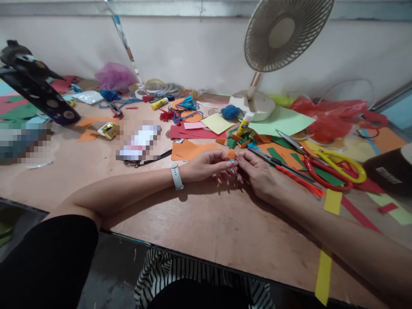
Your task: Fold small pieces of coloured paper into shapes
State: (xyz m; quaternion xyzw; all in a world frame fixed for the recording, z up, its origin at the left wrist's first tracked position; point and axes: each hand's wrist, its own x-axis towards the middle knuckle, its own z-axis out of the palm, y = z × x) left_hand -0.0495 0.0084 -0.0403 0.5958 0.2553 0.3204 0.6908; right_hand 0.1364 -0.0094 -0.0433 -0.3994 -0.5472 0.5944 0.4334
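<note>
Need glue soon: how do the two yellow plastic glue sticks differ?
The left yellow plastic glue stick lies flat on the wooden table, far back. The right yellow plastic glue stick stands tilted among paper scraps by the white fan base, nearer the right hand. Both are yellow tubes.

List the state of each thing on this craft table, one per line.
Small orange paper piece: pinched between both hands.
Left hand: shut on the piece.
Right hand: shut on the piece.
Yellow-labelled glue stick: standing, cap on.
White desk fan: head tilted up; spinning unclear.
</note>
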